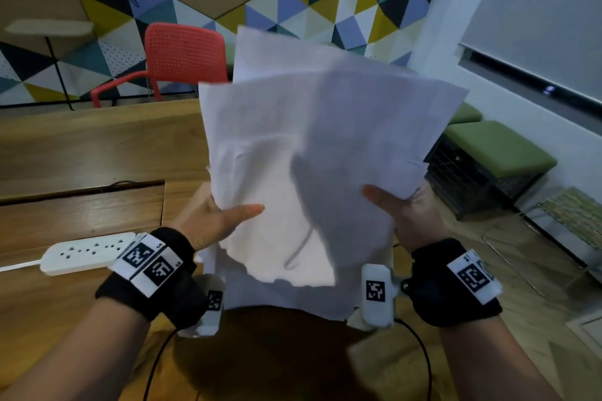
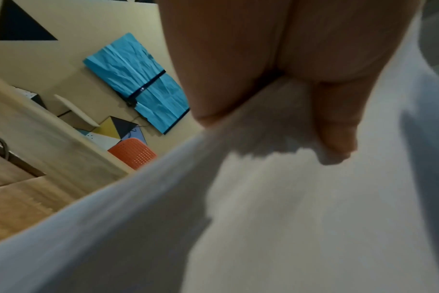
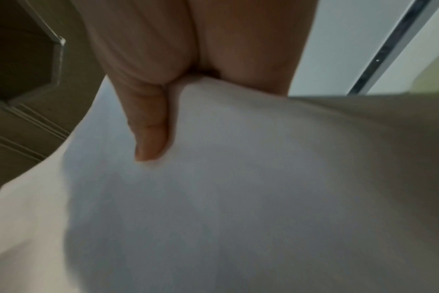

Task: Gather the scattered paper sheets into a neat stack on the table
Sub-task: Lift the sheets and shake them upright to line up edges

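A loose bundle of white paper sheets (image 1: 312,153) is held up in the air above the wooden table (image 1: 97,146), its edges uneven and fanned. My left hand (image 1: 215,215) grips the bundle's left side, thumb across the front. My right hand (image 1: 404,205) grips the right side, thumb on the front too. In the left wrist view the thumb presses into the paper sheets (image 2: 288,208); the right wrist view shows the thumb lying on the paper sheets (image 3: 238,188). The fingers behind the paper are hidden.
A white power strip (image 1: 86,252) lies on the table at the left, near a recessed cable hatch (image 1: 81,208). A red chair (image 1: 182,58) stands beyond the table. Green-topped stools (image 1: 492,153) sit on the floor at the right.
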